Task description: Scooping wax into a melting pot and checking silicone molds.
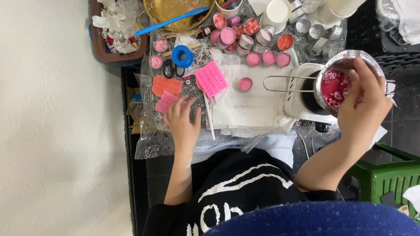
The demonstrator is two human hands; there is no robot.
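Right hand over metal pitcher of part-melted pink wax on white hotplate, grip unclear. Left hand flat, fingers spread, on desk beside pink mould. Several tins filled pink, empty tins left.

Home craft corner, plastic-covered low table, small tins of pink wax, melting pot on hotplate, silicone moulds, scissors, tape roll.

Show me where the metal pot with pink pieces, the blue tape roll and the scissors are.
metal pot [334, 87], head view, pink contents inside
blue tape roll [182, 56], head view, ring's top face
scissors [169, 68], head view, black handle loop
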